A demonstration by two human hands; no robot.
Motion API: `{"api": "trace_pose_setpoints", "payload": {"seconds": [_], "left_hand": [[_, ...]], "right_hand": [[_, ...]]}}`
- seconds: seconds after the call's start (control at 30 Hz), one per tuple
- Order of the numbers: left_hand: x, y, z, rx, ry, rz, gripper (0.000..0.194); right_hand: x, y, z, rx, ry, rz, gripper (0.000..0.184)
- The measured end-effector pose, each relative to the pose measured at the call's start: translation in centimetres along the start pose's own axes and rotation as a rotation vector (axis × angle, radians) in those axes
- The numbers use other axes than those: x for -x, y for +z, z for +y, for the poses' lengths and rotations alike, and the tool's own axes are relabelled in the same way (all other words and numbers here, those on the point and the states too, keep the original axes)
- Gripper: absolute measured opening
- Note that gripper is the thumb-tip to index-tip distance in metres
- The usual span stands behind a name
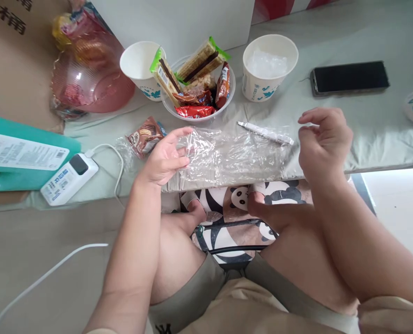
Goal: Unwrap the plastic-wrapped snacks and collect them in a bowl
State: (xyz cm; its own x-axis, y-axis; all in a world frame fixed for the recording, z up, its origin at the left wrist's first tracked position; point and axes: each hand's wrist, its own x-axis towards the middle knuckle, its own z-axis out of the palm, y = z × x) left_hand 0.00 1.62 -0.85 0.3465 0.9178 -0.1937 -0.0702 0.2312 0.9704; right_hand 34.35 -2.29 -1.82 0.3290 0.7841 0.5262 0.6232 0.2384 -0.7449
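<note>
Centrally, one clear plastic bag [237,153] at the front of the bench [373,123], pinched in the left hand [164,160]. Right hand [326,139] curled, contents indeterminable; beyond, one bowl [230,96] of wrapped snacks [194,111].

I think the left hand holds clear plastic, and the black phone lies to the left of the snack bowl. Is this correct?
Not quite: the black phone lies to the right of the snack bowl, as the head view shows. The left hand does hold clear plastic.
</note>
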Motion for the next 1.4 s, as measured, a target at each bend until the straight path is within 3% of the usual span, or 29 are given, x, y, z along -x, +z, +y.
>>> {"api": "trace_pose_setpoints", "payload": {"seconds": [0.13, 0.2, 0.27, 0.4, 0.47, 0.53, 0.6, 0.7, 0.83, 0.9, 1.07, 1.27, 1.4], "left_hand": [[0.5, -0.3, 0.5, 0.006, -0.025, -0.158, 0.07], [0.9, -0.3, 0.7, 0.027, -0.036, -0.233, 0.069], [1.1, 0.0, 0.7, 0.038, -0.062, -0.291, 0.067], [1.4, 1.0, 0.7, 0.023, -0.12, -0.356, 0.065], [1.2, 1.5, 0.7, 0.045, -0.103, -0.33, 0.069], [0.8, 1.9, 0.8, 0.122, -0.069, -0.268, 0.078], [0.3, 2.5, 0.9, 0.197, -0.031, -0.169, 0.078], [-0.3, 3.9, 0.9, 0.208, -0.002, -0.02, 0.07], [-0.1, 5.9, -0.1, 0.212, -0.089, -0.136, 0.079], [0.1, 6.5, -0.8, 0.143, -0.136, -0.133, 0.068], [0.3, 6.7, -1.3, -0.098, -0.182, 0.03, 0.033], [-0.2, 5.9, -1.0, 0.014, -0.022, 0.086, 0.024], [-0.3, 5.8, -0.9, 0.09, 0.066, 0.111, 0.023]], "right_hand": [[0.2, -0.2, -0.6, 0.001, -0.017, -0.122, 0.024], [0.4, -0.3, -1.4, -0.07, 0.01, -0.244, 0.02], [0.8, -0.1, -2.5, -0.257, 0.087, -0.467, 0.023], [1.9, 1.1, -5.0, -0.638, 0.286, -0.967, 0.052], [2.3, 1.6, -5.9, -0.618, 0.323, -1.156, 0.035], [2.4, 2.0, -6.3, -0.561, 0.343, -1.242, 0.014], [2.3, 2.2, -6.3, -0.565, 0.387, -1.172, 0.013], [2.1, 2.3, -6.1, -0.577, 0.492, -0.907, 0.015], [2.2, 2.5, -5.8, -0.542, 0.58, -0.681, 0.015], [2.3, 2.5, -5.8, -0.539, 0.572, -0.653, 0.016], [2.5, 2.4, -5.3, -0.488, 0.488, -0.605, 0.015], [2.7, 2.5, -4.5, -0.535, 0.387, -0.611, 0.002], [2.6, 2.7, -4.2, -0.562, 0.293, -0.544, 0.011]]}}
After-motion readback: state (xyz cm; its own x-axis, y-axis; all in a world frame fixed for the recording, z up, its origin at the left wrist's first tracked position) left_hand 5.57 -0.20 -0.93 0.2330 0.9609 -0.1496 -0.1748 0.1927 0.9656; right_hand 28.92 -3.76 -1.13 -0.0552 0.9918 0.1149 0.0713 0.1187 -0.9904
